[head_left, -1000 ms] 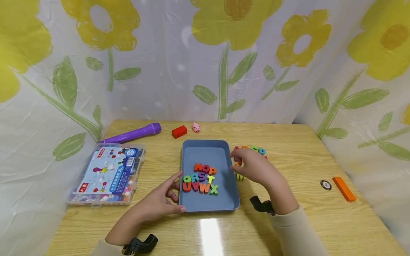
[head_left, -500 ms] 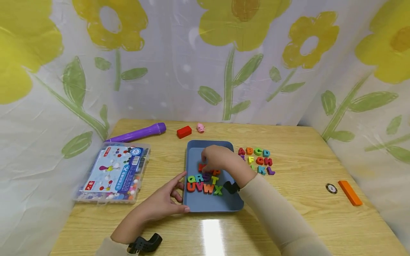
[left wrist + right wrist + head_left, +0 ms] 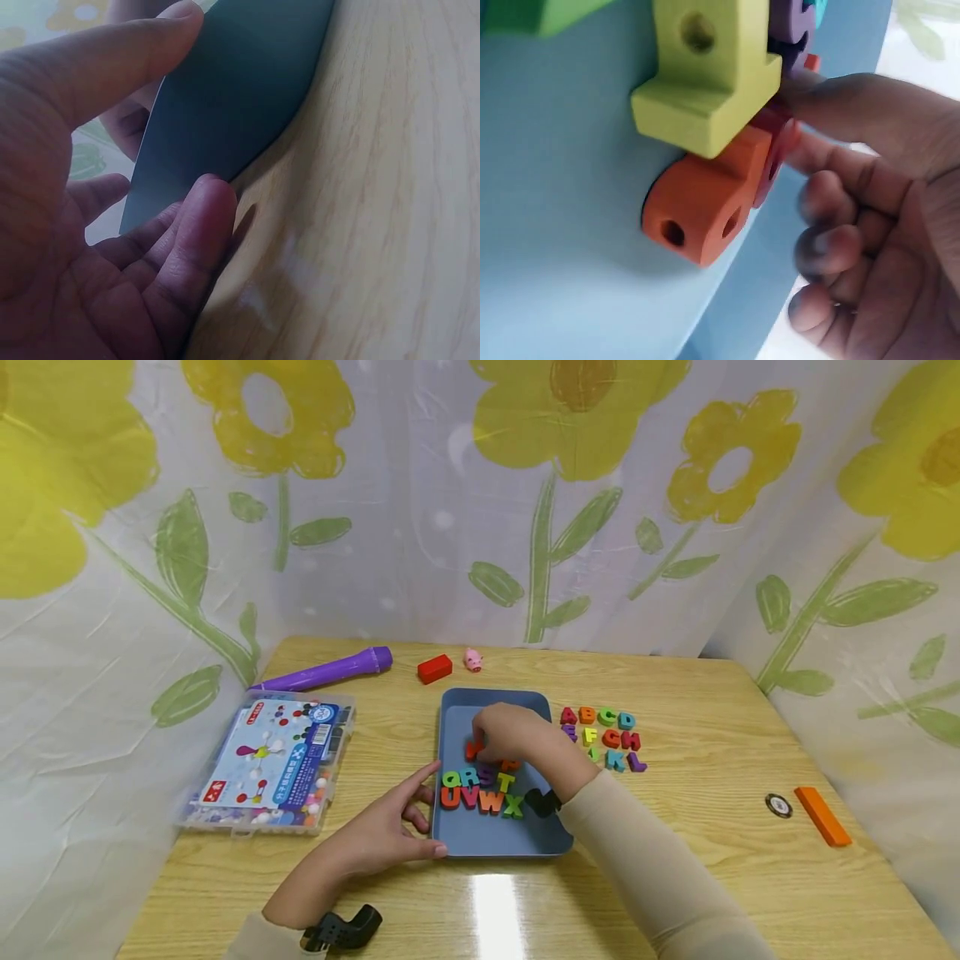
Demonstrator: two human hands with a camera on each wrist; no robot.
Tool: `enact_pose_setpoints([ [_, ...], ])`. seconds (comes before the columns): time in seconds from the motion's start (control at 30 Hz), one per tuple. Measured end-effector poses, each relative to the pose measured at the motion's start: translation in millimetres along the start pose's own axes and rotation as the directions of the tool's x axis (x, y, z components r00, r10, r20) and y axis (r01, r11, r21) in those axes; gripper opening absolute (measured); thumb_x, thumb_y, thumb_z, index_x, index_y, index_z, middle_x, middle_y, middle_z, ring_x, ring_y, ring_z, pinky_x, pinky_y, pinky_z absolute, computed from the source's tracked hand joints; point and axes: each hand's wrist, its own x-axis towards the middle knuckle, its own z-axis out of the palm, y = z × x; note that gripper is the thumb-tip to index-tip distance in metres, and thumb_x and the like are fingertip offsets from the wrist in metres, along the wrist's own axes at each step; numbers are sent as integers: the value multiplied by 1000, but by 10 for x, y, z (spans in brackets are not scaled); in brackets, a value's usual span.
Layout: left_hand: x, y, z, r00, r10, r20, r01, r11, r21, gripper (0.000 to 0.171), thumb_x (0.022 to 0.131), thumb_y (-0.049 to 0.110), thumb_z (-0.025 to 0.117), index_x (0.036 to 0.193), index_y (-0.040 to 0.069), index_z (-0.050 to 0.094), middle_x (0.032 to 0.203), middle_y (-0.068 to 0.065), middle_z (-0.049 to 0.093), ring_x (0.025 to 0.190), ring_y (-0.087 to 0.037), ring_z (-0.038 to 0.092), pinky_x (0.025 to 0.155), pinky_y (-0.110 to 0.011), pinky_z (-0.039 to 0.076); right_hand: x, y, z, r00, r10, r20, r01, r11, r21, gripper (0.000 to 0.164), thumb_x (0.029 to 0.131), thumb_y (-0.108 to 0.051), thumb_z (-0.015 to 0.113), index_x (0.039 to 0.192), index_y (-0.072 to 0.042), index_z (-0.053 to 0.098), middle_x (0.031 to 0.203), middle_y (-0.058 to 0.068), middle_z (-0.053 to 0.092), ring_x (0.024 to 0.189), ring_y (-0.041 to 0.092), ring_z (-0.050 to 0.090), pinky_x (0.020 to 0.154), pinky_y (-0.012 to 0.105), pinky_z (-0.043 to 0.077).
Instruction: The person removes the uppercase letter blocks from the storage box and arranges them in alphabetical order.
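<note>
Toy letters point(image 3: 491, 803) are lying inside a blue tray point(image 3: 491, 837), and the right hand point(image 3: 510, 732) is reaching over their top row. Its thumb and pointing finger are bending in close together by a dark red letter point(image 3: 766, 184), but I cannot tell if they are pinching one. Its other fingers are curling. A yellow T point(image 3: 709, 67) and an orange P point(image 3: 697, 202) are sitting just beside them. U, V, W and X are making the row nearest the person.

The left hand point(image 3: 375, 831) is holding its thumb and pointing finger wide apart, and both are touching the tray's left side.

More letters point(image 3: 612, 739) are lying in rows on the table point(image 3: 420, 914), just right of the tray. A clear box point(image 3: 262, 752) is resting on the left, with a purple microphone point(image 3: 330, 670) lying behind it. A red block point(image 3: 435, 669) and a pink pig point(image 3: 472, 660) are sitting behind the tray. Far right, a round chip point(image 3: 778, 805) is lying near an orange bar point(image 3: 822, 817).
</note>
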Motion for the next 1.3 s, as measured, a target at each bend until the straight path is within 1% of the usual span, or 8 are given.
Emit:
enact_pose_setpoints([
  [0.13,19,14,24,1000,4,6,-4,1000,-8,115,88,19,94,176,22,21,143,-18,57,104,-25,63,79,-29,55,-154,108,-111,991,-65,-115,68,997,22,19,99,-29,82,114,-16,80,101,0,72,85,17,61,75,32,54],
  [0.23,29,31,38,1000,5,3,-5,1000,-7,116,87,18,95,176,22,21,143,-18,57,104,-25,63,80,-30,55,-428,251,-277,968,-88,-236,107,992,70,21,99,-26,82,115,-13,78,92,3,66,82,19,57,73,35,49],
  [0.4,29,42,39,1000,3,-8,-3,1000,3,117,86,17,95,176,22,21,144,-19,56,105,-25,63,82,-30,57,-970,650,-409,929,-7,-371,65,987,145,24,99,-20,82,118,-8,76,87,5,59,80,21,53,72,38,45],
  [0.53,18,43,16,1000,2,-9,-2,1000,4,117,87,19,95,176,22,20,145,-19,56,105,-26,62,82,-29,58,-1279,1024,-267,931,103,-350,-28,977,213,26,100,-16,78,122,-3,74,87,7,56,69,19,53,68,36,45],
  [0.63,10,46,-7,1000,4,-12,-4,1000,9,117,87,20,95,176,21,20,145,-19,56,105,-26,61,81,-28,58,-1391,1232,-56,942,151,-300,-78,967,242,23,100,-13,78,120,-2,74,81,7,53,64,19,49,66,36,43],
  [0.7,7,41,-15,1000,5,-12,-4,1000,12,117,87,21,95,176,21,20,145,-18,56,105,-26,61,80,-28,58,-1418,1320,100,948,159,-274,-91,966,243,20,99,-12,79,117,-3,76,79,5,54,70,18,47,67,37,40],
  [0.9,2,21,-10,1000,5,-3,-5,1000,12,117,87,21,95,176,21,19,145,-19,56,105,-27,62,81,-27,57,-1413,1382,380,951,197,-237,-135,958,254,20,94,-11,84,113,-6,78,84,4,60,76,20,51,71,37,43],
  [1.3,25,-2,8,999,27,18,-27,1000,1,117,88,21,94,177,20,17,145,-21,55,104,-28,62,77,-28,58,-1317,1425,495,955,212,-205,-158,955,252,15,92,-5,81,106,-5,78,87,1,68,79,20,58,75,37,51],
])
